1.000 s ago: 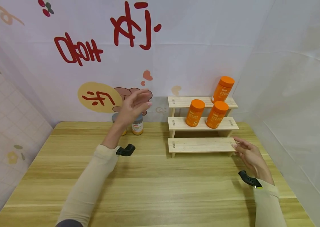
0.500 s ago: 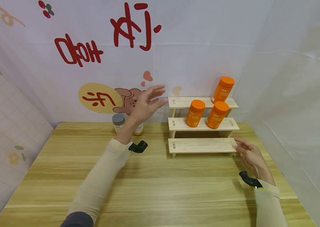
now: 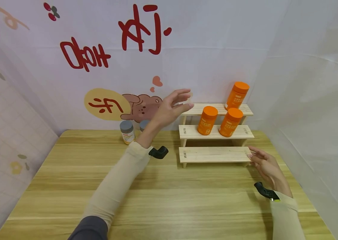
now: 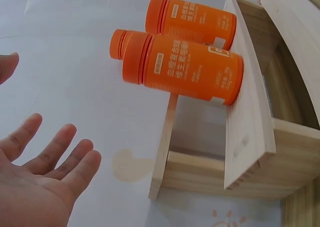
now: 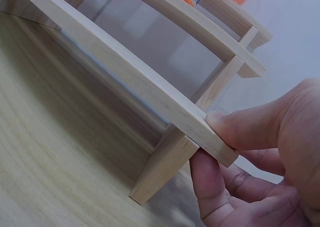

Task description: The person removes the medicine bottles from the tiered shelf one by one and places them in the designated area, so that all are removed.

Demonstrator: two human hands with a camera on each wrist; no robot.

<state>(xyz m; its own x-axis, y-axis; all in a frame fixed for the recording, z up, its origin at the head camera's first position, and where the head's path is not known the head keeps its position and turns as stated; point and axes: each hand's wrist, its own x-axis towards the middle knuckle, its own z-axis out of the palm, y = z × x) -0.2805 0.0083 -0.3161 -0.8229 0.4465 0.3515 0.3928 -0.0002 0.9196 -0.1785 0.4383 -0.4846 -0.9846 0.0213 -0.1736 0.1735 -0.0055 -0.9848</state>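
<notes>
lower right in the head view, the right hand (image 3: 268,169) pinches a pale wooden three-tier rack (image 3: 210,155); centre, the left hand (image 3: 169,109), fingers spread, hovers near orange cylindrical bottles (image 3: 207,120).

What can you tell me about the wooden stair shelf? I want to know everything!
The stair shelf looks like pale, bare wood with visible grain. It has three flat boards, rising like steps toward the back, held up by wooden side pieces. It stands upright on the table, near the white backdrop. Two orange jars stand on the middle board and one on the top. The right hand pinches the lowest board's right end, thumb above.
</notes>
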